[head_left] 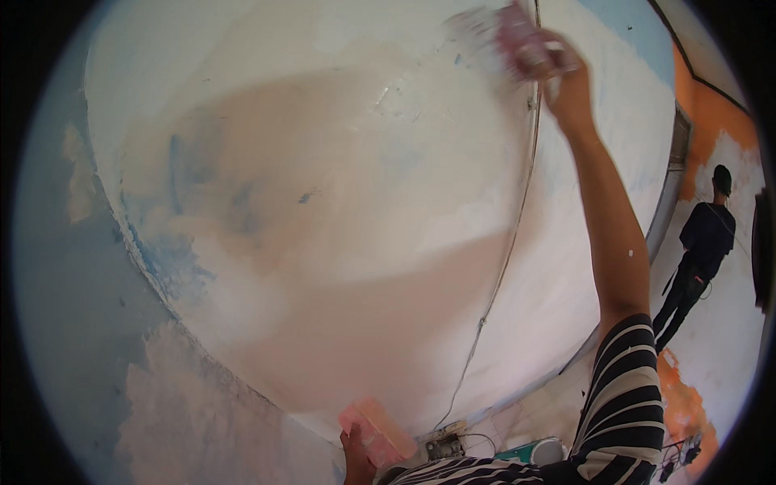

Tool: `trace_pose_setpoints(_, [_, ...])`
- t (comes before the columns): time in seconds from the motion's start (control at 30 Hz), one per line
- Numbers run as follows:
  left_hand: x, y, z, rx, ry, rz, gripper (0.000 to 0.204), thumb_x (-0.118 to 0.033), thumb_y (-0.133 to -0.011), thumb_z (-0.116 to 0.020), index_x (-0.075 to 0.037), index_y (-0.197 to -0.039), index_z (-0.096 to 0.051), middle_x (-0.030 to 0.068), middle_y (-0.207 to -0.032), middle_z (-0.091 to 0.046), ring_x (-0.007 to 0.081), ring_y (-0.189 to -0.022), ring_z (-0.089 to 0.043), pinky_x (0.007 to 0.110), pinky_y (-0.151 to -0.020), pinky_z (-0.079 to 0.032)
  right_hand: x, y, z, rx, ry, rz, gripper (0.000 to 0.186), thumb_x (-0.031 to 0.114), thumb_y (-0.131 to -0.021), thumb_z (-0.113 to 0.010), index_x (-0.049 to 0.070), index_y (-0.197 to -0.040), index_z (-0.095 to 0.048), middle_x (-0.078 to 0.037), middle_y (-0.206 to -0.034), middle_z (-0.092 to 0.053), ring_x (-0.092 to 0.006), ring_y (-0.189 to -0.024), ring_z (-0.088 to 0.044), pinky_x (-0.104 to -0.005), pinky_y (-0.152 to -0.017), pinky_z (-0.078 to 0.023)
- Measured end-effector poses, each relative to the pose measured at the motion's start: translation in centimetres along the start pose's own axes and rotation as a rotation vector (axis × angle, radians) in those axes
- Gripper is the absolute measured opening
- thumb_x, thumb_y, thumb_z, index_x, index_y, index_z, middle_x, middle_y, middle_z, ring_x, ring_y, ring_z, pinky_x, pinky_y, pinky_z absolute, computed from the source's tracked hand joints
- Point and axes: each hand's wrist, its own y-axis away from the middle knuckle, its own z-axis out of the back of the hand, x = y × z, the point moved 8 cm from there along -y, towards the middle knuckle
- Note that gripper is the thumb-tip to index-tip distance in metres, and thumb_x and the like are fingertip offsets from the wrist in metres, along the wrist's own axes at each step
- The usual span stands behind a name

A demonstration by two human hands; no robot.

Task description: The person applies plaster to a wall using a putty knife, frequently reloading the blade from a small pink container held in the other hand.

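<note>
My right hand (558, 65) is raised high at the upper right, its fingers closed round a dark red spreader (516, 36) held against or close to the wall; motion smears its outline. Patchy white filler covers the wall (339, 202), with blue and beige showing through. At the bottom, my left hand (357, 457) grips a pink plastic tub (378, 432) by its left side. What lies inside the tub is hard to make out.
A thin cable (508, 250) runs down the wall beside my right arm. On the floor below stand a green-and-white bucket (537, 453) and a small boxy object (444, 444) with a wire. At the right, another person (705, 242) stands by an orange-and-white wall (727, 145).
</note>
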Motion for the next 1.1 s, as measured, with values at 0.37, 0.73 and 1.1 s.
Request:
trace_pose_setpoints(0.37, [-0.7, 1.8, 1.2, -0.036, 0.082, -0.051, 0.046, -0.027, -0.101, -0.057, -0.005, -0.138, -0.04, 0.0145, -0.128, -0.055, 0.0321, -0.117, -0.06, 0.05, -0.094, -0.056, 2.8, 2.0, -3.7, 0.062, -0.075, -0.035, 0.027, 0.014, -0.103, -0.057, 0.0, -0.126, -0.057, -0.009, -0.097, -0.068, -0.0133, -0.086, -0.065, -0.0286, -0.076, -0.054])
trace_pose_setpoints(0.73, [-4.5, 2.7, 1.8, -0.07, 0.018, -0.076, 0.046, -0.027, -0.1, -0.059, -0.003, -0.136, -0.044, 0.0148, -0.125, -0.059, 0.0318, -0.111, -0.063, 0.05, -0.091, -0.057, 11.3, 6.2, -10.5, 0.298, -0.06, -0.072, 0.03, 0.007, -0.098, -0.062, 0.001, -0.128, -0.057, -0.007, -0.091, -0.064, -0.0145, -0.084, -0.062, -0.0282, -0.08, -0.051])
trace_pose_setpoints(1.1, [-6.6, 2.3, 3.6, -0.007, 0.026, -0.04, 0.042, -0.028, -0.1, -0.059, -0.003, -0.133, -0.05, 0.0136, -0.118, -0.063, 0.0315, -0.105, -0.066, 0.049, -0.088, -0.058, 16.3, 6.4, -12.5, 0.35, -0.14, -0.154, 0.024, 0.009, -0.1, -0.057, 0.001, -0.122, -0.059, -0.011, -0.091, -0.071, -0.0152, -0.078, -0.068, -0.03, -0.074, -0.055])
